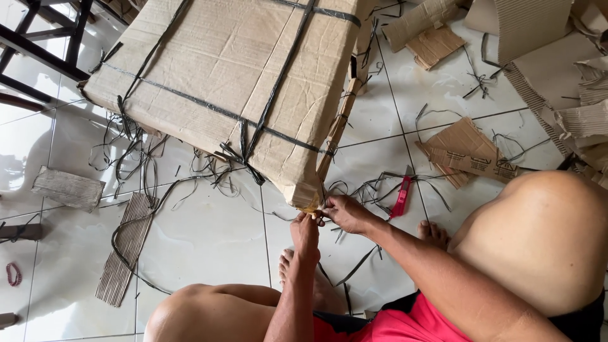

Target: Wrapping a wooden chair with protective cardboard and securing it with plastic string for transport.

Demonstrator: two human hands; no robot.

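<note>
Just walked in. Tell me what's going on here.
A person sits on a white tiled floor with both hands at the near corner of a big cardboard-wrapped bundle tied with dark straps. The left hand and right hand pinch at that corner, where strap ends hang down. A red cutter lies on the floor beside the right hand. Cardboard scraps and cut strap pieces lie scattered about.

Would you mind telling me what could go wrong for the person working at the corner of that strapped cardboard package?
1. Both the left hand and right hand pinch at the package's low corner; a taut black strap might snap back onto fingers.
2. The red cutter lies near a bare foot, so a shift could nick it.
3. Loose strap offcuts on the glossy tiles may cause tripping.
</note>
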